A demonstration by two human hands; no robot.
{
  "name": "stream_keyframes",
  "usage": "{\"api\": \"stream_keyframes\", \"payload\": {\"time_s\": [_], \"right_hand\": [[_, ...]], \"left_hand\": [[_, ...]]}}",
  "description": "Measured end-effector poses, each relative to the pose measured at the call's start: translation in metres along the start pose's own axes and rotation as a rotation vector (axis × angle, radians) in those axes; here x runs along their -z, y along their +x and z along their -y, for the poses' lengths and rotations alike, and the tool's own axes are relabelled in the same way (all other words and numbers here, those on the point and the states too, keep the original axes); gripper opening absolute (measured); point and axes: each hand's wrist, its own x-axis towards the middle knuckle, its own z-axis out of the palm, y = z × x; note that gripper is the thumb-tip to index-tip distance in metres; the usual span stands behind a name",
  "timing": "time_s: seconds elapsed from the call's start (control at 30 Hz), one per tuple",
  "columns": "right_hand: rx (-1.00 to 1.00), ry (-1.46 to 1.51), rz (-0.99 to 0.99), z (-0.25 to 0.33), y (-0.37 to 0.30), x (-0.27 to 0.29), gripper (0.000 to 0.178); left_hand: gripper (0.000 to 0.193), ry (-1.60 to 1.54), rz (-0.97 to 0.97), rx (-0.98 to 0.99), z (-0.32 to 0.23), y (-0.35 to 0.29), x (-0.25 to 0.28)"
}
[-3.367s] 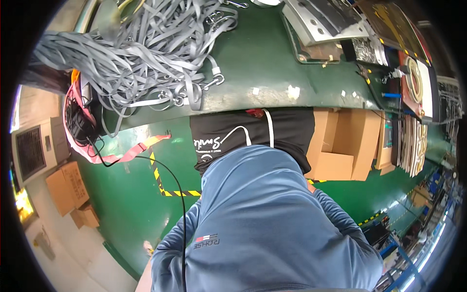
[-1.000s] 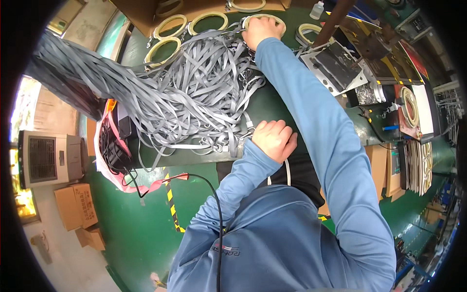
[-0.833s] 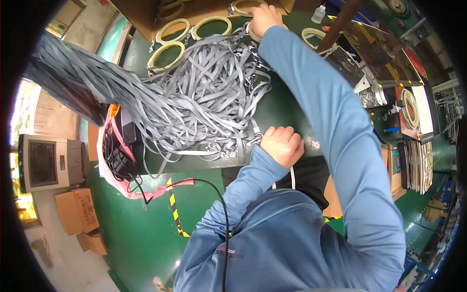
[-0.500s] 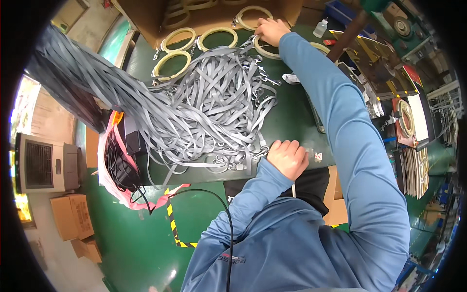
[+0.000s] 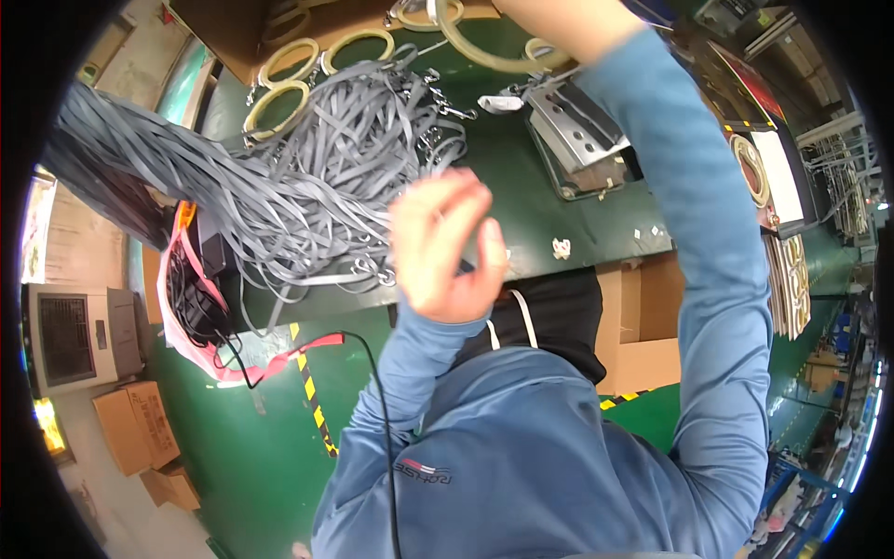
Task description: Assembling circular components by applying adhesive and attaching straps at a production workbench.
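Note:
My right hand is at the top edge, its fingers cut off by the frame. A pale yellow coiled strap, raised off the table, hangs beside it and appears held. Blurred by motion, my left hand is open above the table's near edge, thumb apart from the fingers and nothing visible in it. Just beyond it lies a big tangled heap of grey straps with metal snap hooks. More pale yellow coils lie behind the heap.
A metal plate with holes sits on the green table, right of the heap. Grey straps run off to the left over a pink-edged bag with black cables. Cardboard boxes stand below the table and at the back.
The view has shifted rightward. My right hand has moved off the row of coils with one coil raised beside it. My left hand has lifted from the table edge and its fingers have spread.

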Motion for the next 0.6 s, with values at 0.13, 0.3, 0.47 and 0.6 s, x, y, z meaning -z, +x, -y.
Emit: {"api": "stream_keyframes", "payload": {"time_s": [0.13,0.3,0.47,0.6], "right_hand": [[0.097,-0.014,-0.079,0.056,-0.041,0.07,0.012],[-0.01,0.017,-0.301,0.091,-0.087,0.087,0.016],[0.039,0.024,-0.266,0.076,-0.123,0.085,0.025],[-0.557,0.935,0.04,0.069,-0.157,0.102,0.04]], "left_hand": [[0.069,0.18,-0.029,0.0,-0.012,0.034,0.011],[0.066,-0.088,0.419,0.188,-0.026,0.031,-0.005],[0.03,-0.525,0.461,0.584,-0.031,0.01,-0.009],[0.038,-0.552,0.425,0.334,-0.019,-0.002,-0.017]]}}
